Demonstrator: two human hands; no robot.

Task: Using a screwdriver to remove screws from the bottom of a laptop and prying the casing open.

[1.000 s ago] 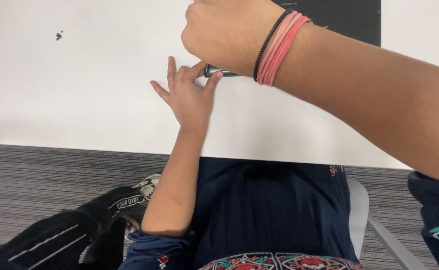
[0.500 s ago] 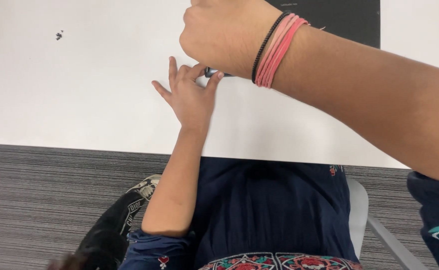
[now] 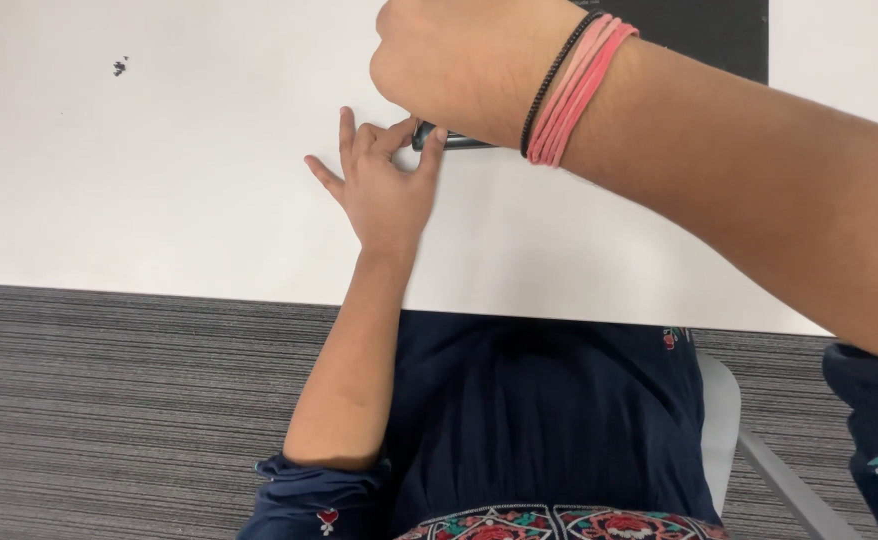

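Head view: your left hand (image 3: 384,185) keeps pinching dark object's (image 3: 451,140) end on table (image 3: 159,180); right hand (image 3: 464,60) stays closed over it, grip hidden; nothing shifted.

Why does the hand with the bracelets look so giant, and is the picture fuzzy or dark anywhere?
In the head view, the right hand looks huge because it is close to the camera; the left hand lies farther away on the white table. Lighting is bright and even, shadows are faint, there is no glare, and everything looks fairly sharp.
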